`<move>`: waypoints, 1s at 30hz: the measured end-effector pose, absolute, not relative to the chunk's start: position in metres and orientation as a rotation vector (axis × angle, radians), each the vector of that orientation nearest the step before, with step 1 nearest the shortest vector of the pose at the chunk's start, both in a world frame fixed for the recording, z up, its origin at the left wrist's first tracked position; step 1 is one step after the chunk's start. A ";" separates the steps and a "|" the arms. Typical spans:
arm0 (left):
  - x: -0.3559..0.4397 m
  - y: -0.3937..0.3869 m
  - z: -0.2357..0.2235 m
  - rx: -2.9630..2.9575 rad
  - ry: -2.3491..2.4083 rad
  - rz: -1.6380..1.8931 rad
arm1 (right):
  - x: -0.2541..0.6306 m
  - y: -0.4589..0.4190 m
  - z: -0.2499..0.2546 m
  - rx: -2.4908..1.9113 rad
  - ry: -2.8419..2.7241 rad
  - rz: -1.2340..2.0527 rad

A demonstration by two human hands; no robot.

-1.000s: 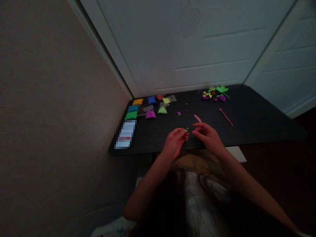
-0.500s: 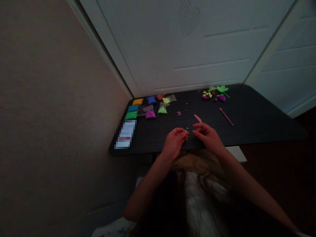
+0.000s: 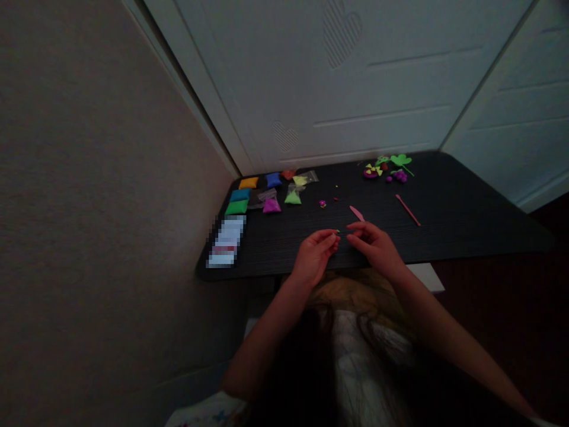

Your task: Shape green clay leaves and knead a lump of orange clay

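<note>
Near the table's front edge, my left hand (image 3: 316,249) is closed in a pinch. A tiny green piece of modelling clay (image 3: 338,231) shows at its fingertips, partly hidden by them. My right hand (image 3: 377,244) hovers just to the right, thumb and fingers apart, with nothing visible between them. Just beyond its fingertips lies a pink clay knife (image 3: 356,212), its near end close to the fingers. Farther back sits a small magenta and yellow clay piece (image 3: 322,204), with a tiny red bit (image 3: 335,199) beside it.
Bags of coloured clay, among them a magenta bag (image 3: 271,205) and a light green bag (image 3: 293,197), lie at the back left of the dark table (image 3: 466,207). A phone (image 3: 227,242) is at the left edge. A pink stick tool (image 3: 408,210) and purple clay balls (image 3: 400,176) are right.
Less of the green clay shows at my left fingertips, where the fingers have shifted slightly. My right hand stays in nearly the same place.
</note>
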State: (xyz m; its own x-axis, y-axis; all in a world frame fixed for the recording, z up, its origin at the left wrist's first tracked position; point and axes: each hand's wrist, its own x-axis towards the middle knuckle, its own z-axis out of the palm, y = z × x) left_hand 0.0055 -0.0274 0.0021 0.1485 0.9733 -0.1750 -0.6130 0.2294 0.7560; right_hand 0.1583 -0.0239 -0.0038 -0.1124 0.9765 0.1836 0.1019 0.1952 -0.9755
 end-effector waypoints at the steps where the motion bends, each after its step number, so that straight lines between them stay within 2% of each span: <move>1: 0.005 -0.028 0.002 0.599 0.743 1.245 | 0.158 -0.024 -0.004 -1.097 -1.454 1.084; 30: 0.004 -0.027 0.002 0.663 0.733 1.242 | 0.160 -0.024 -0.007 -1.116 -1.478 1.053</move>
State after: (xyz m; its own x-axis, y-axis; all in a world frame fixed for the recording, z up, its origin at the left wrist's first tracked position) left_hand 0.0042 -0.0272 0.0021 0.1609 0.9784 -0.1300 -0.5861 0.2007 0.7850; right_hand 0.1596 -0.0237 -0.0065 -0.1107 0.9751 0.1919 0.1373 0.2063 -0.9688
